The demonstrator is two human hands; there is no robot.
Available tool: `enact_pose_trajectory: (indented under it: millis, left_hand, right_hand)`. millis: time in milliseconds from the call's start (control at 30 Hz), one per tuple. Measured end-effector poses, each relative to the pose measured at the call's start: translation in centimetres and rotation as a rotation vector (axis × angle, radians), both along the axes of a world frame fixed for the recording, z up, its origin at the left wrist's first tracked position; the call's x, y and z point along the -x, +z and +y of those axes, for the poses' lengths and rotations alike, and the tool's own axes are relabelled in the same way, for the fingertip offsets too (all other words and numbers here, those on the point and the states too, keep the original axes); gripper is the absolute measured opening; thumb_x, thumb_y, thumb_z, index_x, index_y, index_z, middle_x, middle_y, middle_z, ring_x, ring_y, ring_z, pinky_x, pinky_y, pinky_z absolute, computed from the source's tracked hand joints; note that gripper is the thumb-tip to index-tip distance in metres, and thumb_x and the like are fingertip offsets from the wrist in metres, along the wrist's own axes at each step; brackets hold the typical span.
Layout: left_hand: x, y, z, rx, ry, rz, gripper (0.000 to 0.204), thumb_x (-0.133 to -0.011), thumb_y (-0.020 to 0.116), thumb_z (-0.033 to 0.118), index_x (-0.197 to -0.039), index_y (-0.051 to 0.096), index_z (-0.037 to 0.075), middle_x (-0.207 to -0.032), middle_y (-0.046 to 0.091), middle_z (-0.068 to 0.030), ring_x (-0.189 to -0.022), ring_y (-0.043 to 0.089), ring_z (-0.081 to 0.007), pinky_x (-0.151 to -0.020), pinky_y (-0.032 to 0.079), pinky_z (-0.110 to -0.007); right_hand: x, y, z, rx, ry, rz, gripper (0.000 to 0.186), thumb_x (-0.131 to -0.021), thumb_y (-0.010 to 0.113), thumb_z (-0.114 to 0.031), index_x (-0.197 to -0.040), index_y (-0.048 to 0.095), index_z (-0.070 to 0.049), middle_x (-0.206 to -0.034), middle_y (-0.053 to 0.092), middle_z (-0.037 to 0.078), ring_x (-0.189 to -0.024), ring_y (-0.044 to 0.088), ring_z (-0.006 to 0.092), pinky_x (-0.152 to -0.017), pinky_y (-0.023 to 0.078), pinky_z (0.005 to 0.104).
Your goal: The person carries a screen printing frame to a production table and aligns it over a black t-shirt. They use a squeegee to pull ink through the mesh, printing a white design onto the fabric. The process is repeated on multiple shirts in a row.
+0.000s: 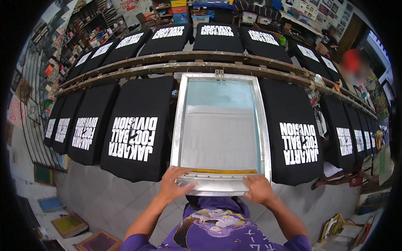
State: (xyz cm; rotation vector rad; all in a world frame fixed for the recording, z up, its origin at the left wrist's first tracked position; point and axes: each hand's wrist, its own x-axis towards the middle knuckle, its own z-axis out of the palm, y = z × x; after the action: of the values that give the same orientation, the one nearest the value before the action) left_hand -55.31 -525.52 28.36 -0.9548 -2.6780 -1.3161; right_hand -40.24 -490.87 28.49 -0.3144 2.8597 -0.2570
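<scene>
An upright-lying silver screen frame (179, 125) with a pale blue-grey mesh (220, 134) rests over one board of the printing table. Along its near end lies a wide squeegee (217, 185) with a metal body and a yellow-orange blade. My left hand (173, 184) is at the near left corner, thumb and fingers spread, touching the frame and the squeegee's left end. At the opposite end of the squeegee, my right hand (258, 189) has its fingers bent loosely and the thumb apart. How firmly either hand presses is hard to tell.
Black T-shirts (144, 100) with white lettering stretch over boards on both sides; another (289, 104) is just right of the frame. Beyond the wooden rail (197, 67) is a second row. Coloured screens (69, 224) stand at lower left. A person in red headwear (354, 62) is at right.
</scene>
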Motion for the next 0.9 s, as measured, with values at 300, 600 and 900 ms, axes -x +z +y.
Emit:
enact_pose_trajectory:
  millis: [300,600,900]
  left_hand:
    - [2.0,-2.0,1.8,0.531,-0.273,0.217,0.054,-0.075,0.080,0.020,-0.128,0.068,0.013,-0.112,0.069,-0.0023,-0.101,0.064,-0.0247,-0.086,0.053,-0.040]
    - [2.9,-1.3,2.2,0.556,-0.381,0.116,0.038,-0.078,0.071,0.012,-0.116,0.073,0.011,-0.105,0.067,-0.0028,-0.096,0.063,-0.0253,-0.082,0.055,-0.041]
    - [1.9,-2.3,2.2,0.495,-0.291,0.051,0.034,-0.075,0.069,0.005,-0.108,0.076,0.008,-0.107,0.067,-0.0051,-0.099,0.062,-0.0269,-0.084,0.055,-0.042]
  right_hand:
    - [1.3,-0.8,1.6,0.110,-0.252,0.323,0.034,-0.075,0.073,-0.012,-0.108,0.067,-0.008,-0.097,0.069,0.010,-0.098,0.066,0.0305,-0.099,0.047,0.0452]
    - [1.3,-2.1,1.7,0.110,-0.276,0.313,0.027,-0.067,0.077,-0.003,-0.089,0.062,-0.008,-0.092,0.067,0.010,-0.092,0.067,0.0310,-0.087,0.051,0.0457]
    - [0.7,-3.1,1.6,0.187,-0.295,0.333,0.032,-0.069,0.070,0.000,-0.099,0.069,-0.008,-0.097,0.071,0.009,-0.090,0.067,0.0292,-0.087,0.049,0.0441]
